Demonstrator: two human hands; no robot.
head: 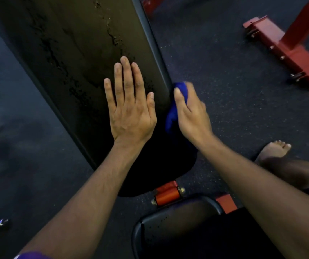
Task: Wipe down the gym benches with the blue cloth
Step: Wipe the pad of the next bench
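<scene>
Head view. Forearms, two, enter from the lower frame. Left hand (131,109): fingers straight and spread, flat on the black bench pad (71,53), centre frame. Right hand (193,113): fingers curled round the blue cloth (174,109), pressed to the pad's right edge. Red frame foot (288,53), one, upper right. Bare foot (273,150), one, right.

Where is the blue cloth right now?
The blue cloth is in the right hand, pressed against the right edge of the black bench pad, beside the flat left hand.
</scene>
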